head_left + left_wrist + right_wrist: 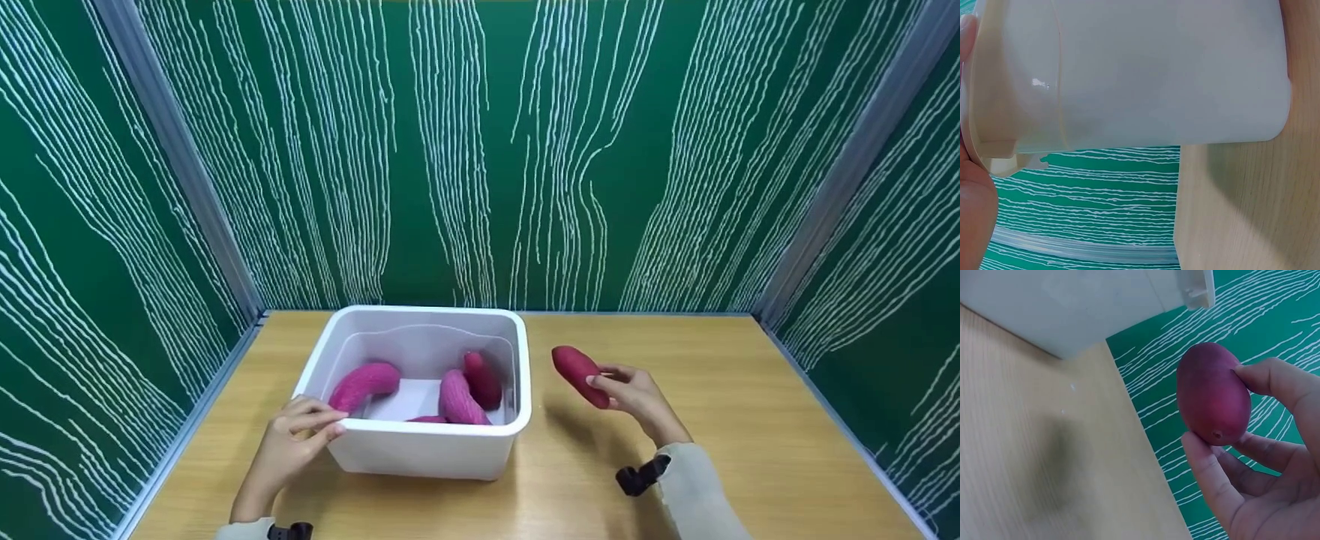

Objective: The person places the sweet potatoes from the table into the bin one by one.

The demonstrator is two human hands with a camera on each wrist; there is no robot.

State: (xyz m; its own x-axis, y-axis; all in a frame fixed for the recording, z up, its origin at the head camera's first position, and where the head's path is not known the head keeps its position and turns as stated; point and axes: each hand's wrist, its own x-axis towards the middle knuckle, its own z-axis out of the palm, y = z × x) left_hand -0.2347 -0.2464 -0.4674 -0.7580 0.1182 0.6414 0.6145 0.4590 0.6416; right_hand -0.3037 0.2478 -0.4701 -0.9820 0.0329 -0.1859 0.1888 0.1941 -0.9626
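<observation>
My right hand holds a smooth, dark red sweet potato above the table, to the right of a white plastic bin. Thumb and fingertips pinch it in the right wrist view, where its rounded end faces the camera. At the bin's front left corner my left hand grips the rim, thumb on the outside. Inside the bin lie a curved pink piece on the left, another curved pink piece on the right and a dark red sweet potato beside it. The front wall hides most of a further pink piece.
The bin stands on a light wooden table. Green panels with white wavy lines rise along the back and both sides, joined by grey metal posts. Dark wrist cameras sit at both sleeves.
</observation>
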